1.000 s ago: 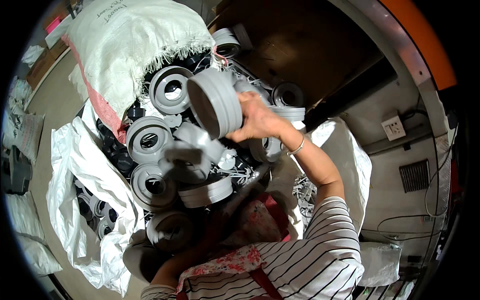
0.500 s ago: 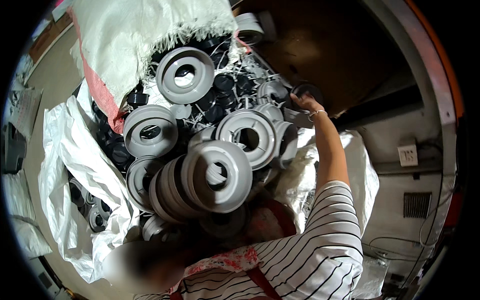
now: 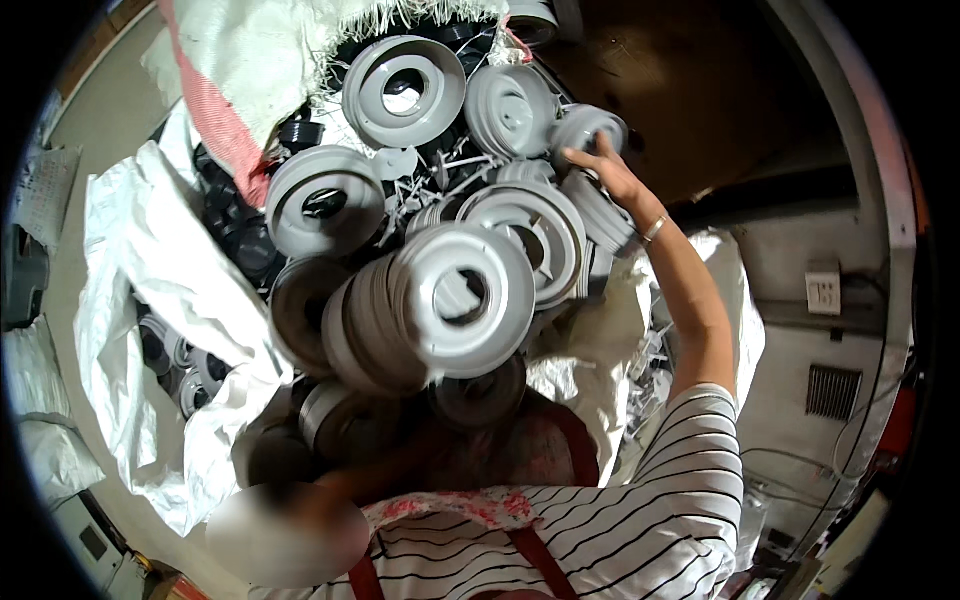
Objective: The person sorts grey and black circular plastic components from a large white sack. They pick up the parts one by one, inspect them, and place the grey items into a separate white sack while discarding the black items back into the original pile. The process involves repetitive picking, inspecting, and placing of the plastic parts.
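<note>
My right hand (image 3: 618, 178) is stretched toward the far right of the pile, thumb and fingers apart. Its fingertips lie at the near edge of a blurred grey round plastic part (image 3: 588, 132); I cannot tell how firmly they touch. Left of that part rests a grey round plastic piece (image 3: 512, 112) with stepped rims. Close under the hand, a ribbed grey part (image 3: 602, 212) leans on its side. My left forearm (image 3: 385, 475) shows dimly in shadow near my apron, and its hand is hidden. A stack of grey flanged rings (image 3: 470, 300) stands tilted before me.
More grey rings (image 3: 325, 203), black caps (image 3: 250, 250) and thin white plastic sprues (image 3: 440, 185) make up the pile. A white woven sack (image 3: 250, 50) covers its far left. White bags (image 3: 170, 300) flank it. A wall socket (image 3: 823, 290) and cables are at right.
The view has shifted, so the pile appears higher and further right. My right hand, earlier at a dark round piece, is now at a grey part. A grey stepped piece now lies over the black caps.
</note>
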`<state>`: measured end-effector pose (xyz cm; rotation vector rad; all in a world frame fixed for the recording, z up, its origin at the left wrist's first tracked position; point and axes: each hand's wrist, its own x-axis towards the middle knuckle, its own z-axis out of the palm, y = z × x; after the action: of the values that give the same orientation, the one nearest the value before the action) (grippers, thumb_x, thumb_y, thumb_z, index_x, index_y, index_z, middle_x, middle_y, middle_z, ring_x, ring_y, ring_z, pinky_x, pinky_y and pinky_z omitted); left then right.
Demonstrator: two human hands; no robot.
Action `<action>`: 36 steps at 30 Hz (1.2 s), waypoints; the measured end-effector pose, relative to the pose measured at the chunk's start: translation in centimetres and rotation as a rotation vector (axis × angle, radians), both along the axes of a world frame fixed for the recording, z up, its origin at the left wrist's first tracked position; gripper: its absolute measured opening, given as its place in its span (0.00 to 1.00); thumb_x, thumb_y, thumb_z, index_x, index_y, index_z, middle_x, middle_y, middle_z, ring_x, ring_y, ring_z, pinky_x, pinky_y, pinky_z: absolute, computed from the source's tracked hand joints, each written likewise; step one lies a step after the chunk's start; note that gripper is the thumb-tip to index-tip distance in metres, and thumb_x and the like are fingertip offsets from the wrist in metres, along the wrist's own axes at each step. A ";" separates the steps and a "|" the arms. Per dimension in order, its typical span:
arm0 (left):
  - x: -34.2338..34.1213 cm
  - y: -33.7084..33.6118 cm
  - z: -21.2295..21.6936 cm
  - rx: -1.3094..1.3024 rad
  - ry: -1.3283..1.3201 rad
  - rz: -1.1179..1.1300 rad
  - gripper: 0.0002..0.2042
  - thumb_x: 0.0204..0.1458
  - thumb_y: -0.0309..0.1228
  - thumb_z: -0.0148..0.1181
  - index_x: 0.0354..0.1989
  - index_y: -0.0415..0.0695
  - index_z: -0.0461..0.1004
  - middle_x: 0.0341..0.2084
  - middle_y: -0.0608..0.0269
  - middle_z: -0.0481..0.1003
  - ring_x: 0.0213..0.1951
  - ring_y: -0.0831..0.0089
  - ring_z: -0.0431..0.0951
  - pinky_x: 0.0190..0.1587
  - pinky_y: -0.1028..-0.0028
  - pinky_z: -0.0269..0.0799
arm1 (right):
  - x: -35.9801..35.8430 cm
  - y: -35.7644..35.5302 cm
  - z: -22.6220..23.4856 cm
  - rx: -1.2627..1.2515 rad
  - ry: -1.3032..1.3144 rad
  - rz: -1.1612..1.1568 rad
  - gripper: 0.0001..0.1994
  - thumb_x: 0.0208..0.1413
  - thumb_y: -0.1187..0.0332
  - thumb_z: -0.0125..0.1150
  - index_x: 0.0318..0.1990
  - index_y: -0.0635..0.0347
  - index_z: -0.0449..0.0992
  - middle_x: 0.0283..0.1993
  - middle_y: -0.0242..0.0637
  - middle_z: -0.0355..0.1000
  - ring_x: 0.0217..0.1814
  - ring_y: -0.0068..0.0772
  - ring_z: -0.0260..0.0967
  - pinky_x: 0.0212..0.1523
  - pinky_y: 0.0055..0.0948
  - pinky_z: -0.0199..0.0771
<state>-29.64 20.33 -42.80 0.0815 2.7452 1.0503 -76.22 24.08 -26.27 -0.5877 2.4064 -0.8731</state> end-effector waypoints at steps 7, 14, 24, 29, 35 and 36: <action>1.5 -0.6 1.2 0.150 0.121 0.132 0.28 0.59 0.45 0.43 0.64 0.40 0.56 0.63 0.46 0.56 0.65 0.52 0.54 0.65 0.53 0.47 | 10.6 -8.6 7.7 -0.279 -0.092 0.279 0.43 0.48 0.50 0.64 0.66 0.68 0.54 0.65 0.53 0.58 0.67 0.41 0.57 0.64 0.30 0.55; 7.3 -2.2 11.8 0.182 -0.259 0.058 0.18 0.54 0.41 0.50 0.41 0.39 0.78 0.39 0.42 0.76 0.43 0.47 0.76 0.49 0.58 0.69 | 28.6 -6.5 11.1 -0.241 0.518 0.646 0.25 0.49 0.57 0.64 0.50 0.67 0.72 0.50 0.54 0.71 0.55 0.52 0.67 0.57 0.38 0.65; 21.2 -23.5 19.7 -0.279 0.420 0.845 0.25 0.51 0.46 0.56 0.52 0.41 0.71 0.49 0.44 0.71 0.54 0.49 0.68 0.57 0.59 0.62 | 47.2 -2.7 0.4 0.051 0.757 1.099 0.43 0.42 0.60 0.69 0.66 0.53 0.53 0.71 0.44 0.44 0.72 0.49 0.41 0.64 0.59 0.46; 29.7 -24.7 6.2 -0.123 -0.041 0.723 0.26 0.54 0.42 0.53 0.61 0.46 0.64 0.54 0.44 0.68 0.57 0.49 0.66 0.58 0.61 0.62 | 48.6 -3.9 -1.6 0.178 0.615 0.959 0.46 0.44 0.56 0.68 0.69 0.44 0.47 0.74 0.36 0.38 0.75 0.44 0.36 0.61 0.71 0.45; 26.9 -28.4 10.0 0.130 -0.212 0.640 0.22 0.52 0.43 0.56 0.50 0.39 0.73 0.49 0.49 0.74 0.53 0.60 0.72 0.54 0.67 0.66 | 47.6 -3.3 -1.5 0.160 0.567 0.876 0.46 0.42 0.51 0.69 0.68 0.50 0.50 0.73 0.41 0.43 0.74 0.46 0.39 0.64 0.67 0.41; 24.6 -28.4 14.5 0.622 -0.368 0.981 0.22 0.53 0.44 0.56 0.46 0.38 0.75 0.42 0.54 0.76 0.46 0.66 0.73 0.44 0.69 0.70 | 47.4 -2.8 -1.7 0.101 0.607 0.819 0.45 0.42 0.52 0.69 0.67 0.54 0.52 0.71 0.46 0.45 0.73 0.48 0.40 0.64 0.65 0.41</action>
<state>-5.04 -8.06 -28.34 -1.3156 1.9640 1.8463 -28.85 21.33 -28.00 -1.8219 2.2956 -0.2207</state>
